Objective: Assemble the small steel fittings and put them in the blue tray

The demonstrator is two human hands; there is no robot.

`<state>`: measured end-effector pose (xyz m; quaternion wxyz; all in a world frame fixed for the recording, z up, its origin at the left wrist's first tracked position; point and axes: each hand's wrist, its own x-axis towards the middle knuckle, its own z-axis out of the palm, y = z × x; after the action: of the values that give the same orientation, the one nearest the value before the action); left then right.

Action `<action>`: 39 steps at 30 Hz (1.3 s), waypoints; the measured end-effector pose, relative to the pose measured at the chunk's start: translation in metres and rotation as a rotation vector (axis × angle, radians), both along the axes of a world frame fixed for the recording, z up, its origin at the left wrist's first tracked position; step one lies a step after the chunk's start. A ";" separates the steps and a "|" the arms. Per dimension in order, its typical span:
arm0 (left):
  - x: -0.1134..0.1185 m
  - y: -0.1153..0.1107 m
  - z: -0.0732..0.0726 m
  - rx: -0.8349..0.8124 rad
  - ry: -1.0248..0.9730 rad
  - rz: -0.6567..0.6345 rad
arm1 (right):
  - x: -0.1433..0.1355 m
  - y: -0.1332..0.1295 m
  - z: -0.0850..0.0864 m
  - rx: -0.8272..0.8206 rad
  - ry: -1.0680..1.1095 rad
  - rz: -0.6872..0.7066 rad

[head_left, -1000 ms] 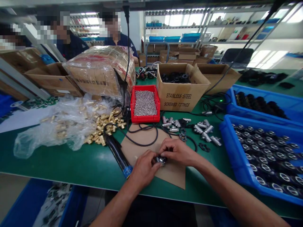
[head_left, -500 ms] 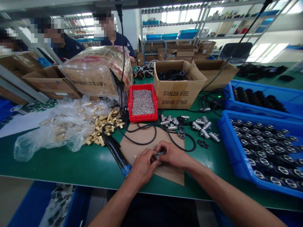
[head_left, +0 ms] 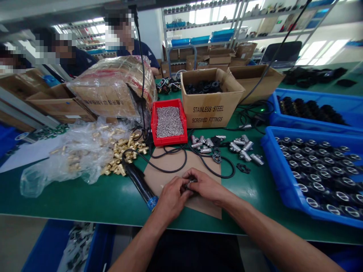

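Above a brown cardboard sheet (head_left: 208, 209), my left hand (head_left: 174, 196) and my right hand (head_left: 202, 184) meet, both closed on one small dark part (head_left: 190, 183) with a metallic glint. Fingers cover most of it, so its kind does not show. Left of my hands lies a black corded tool (head_left: 141, 184) with a blue band at its near end. Its black cable loops across the sheet. Beyond my right hand are flat black perforated plates (head_left: 243, 168) and several silver metal cylinders (head_left: 246, 155).
A red bin (head_left: 168, 141) of small metal pieces stands beyond my hands, beside a cardboard box (head_left: 211, 109) of black parts. Brass fittings (head_left: 120, 155) and plastic bags (head_left: 82, 155) lie left. A blue tray (head_left: 272, 170) holds round black parts at right. Co-workers sit across the table.
The view has shifted slightly. My hands stay together over the sheet, still gripping the small part, with only a slight change in finger position.
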<state>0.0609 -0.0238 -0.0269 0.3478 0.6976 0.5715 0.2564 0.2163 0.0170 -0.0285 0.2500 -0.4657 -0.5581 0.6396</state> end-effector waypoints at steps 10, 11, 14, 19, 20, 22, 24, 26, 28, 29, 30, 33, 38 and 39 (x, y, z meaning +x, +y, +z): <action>0.002 0.001 0.001 -0.004 -0.025 0.002 | 0.016 0.007 0.002 -0.065 0.119 0.126; 0.002 0.001 0.001 -0.004 -0.024 0.002 | 0.015 0.007 0.000 -0.047 0.116 0.124; 0.001 0.000 0.001 -0.003 -0.021 -0.002 | 0.013 0.006 -0.005 0.051 0.072 0.099; -0.002 0.000 0.003 -0.007 0.001 -0.009 | 0.019 0.004 -0.007 0.079 0.113 0.119; -0.002 0.001 0.003 -0.011 0.010 -0.012 | 0.023 0.004 -0.007 0.086 0.127 0.144; -0.001 0.001 0.004 -0.009 0.040 -0.012 | 0.031 0.003 -0.008 0.132 0.140 0.200; 0.000 0.001 0.006 0.004 0.087 -0.020 | 0.037 0.003 -0.011 0.220 0.123 0.223; -0.001 0.001 0.011 0.024 0.159 -0.059 | 0.039 0.002 -0.015 0.314 0.088 0.207; -0.008 -0.001 0.020 0.058 0.255 -0.094 | 0.037 0.001 -0.019 0.376 0.045 0.166; -0.015 -0.001 0.025 0.084 0.311 -0.074 | 0.035 0.000 -0.020 0.392 0.019 0.143; -0.024 -0.002 0.032 0.111 0.373 -0.016 | 0.034 -0.001 -0.020 0.401 -0.007 0.118; -0.058 -0.003 0.049 0.120 0.565 0.338 | 0.031 -0.003 -0.018 0.412 -0.072 0.064; -0.093 -0.002 0.047 -0.014 0.631 0.657 | 0.031 -0.004 -0.014 0.427 -0.104 0.075; -0.093 -0.001 0.041 -0.016 0.575 0.686 | 0.031 -0.004 -0.014 0.433 -0.110 0.076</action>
<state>-0.0321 -0.0252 0.0140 0.0752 0.5081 0.8451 0.1481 0.2475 0.0127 -0.0427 0.2891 -0.4141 -0.7121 0.4876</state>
